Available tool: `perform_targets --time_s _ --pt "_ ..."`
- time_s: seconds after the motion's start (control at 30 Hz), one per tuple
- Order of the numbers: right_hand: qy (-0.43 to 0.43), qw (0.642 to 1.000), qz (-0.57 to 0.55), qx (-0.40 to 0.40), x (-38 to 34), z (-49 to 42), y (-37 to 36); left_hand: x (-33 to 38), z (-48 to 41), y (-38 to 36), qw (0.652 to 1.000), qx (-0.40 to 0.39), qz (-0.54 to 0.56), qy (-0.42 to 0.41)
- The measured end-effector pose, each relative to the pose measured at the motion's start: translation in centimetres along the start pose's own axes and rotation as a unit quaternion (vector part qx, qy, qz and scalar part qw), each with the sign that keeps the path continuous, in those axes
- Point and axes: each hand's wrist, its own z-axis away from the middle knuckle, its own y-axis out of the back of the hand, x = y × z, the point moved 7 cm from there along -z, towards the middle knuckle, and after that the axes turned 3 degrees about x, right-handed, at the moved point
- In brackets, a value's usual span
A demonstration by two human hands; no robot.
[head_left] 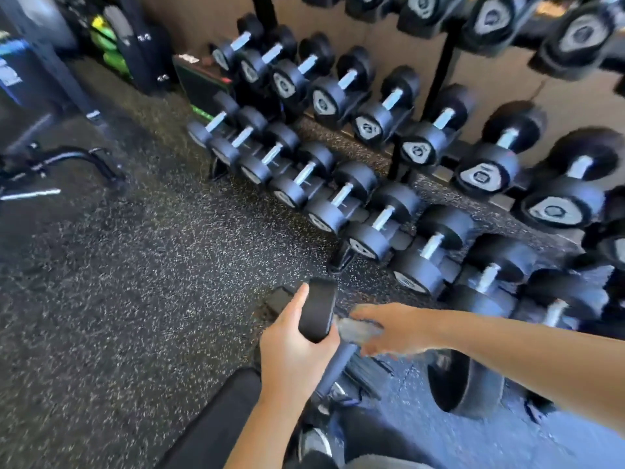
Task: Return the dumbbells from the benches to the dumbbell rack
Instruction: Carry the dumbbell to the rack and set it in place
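- Closest to the person, the left hand (294, 346) grips one black end of a dumbbell (318, 309). The thumb lies up its side and the palm wraps beneath; the fingers are hidden behind the weight.
- The right hand (392, 328) is at the dumbbell's grey handle, but it is smeared by motion and I cannot tell whether its fingers are closed round the bar.
- The dumbbell is in the air above the speckled floor (135, 282), just short of the rack's lowest row.
- Under the right forearm is a dark round weight (463, 384). I cannot tell whether it is this dumbbell's far end or another one.
- Beyond, the dumbbell rack (439, 72) runs along the wall, its tiers packed with racked dumbbells (338, 93). I cannot pick out a free cradle from here.
- My reading is that this dumbbell has been carried over but not yet racked. No bench top is in view, so I cannot say how many remain.
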Motion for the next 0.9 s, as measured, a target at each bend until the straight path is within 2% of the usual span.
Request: perform_targets --time_s 0.13,0.27,0.5,0.67,0.9 --pt "-0.030 0.998 -0.029 0.042 2.1 4.5 -1.0 2.9 1.1 -1.4 0.997 -0.049 0.014 -0.057" --pt "-0.096 0.990 -0.078 0.074 5.3 9.4 -2.7 6.2 3.1 -4.1 0.986 -0.129 0.042 -0.099" --pt "-0.175 0.961 -0.173 0.129 13.0 17.2 -6.2 13.1 8.1 -11.1 0.944 -0.275 0.078 -0.166" --pt "-0.212 0.926 -0.260 0.173 20.1 22.4 -8.4 19.1 12.6 -17.4 0.913 -0.334 0.079 -0.221" --pt "-0.247 0.903 -0.294 0.191 31.6 30.0 -10.1 27.8 20.0 -27.1 0.890 -0.375 0.064 -0.250"
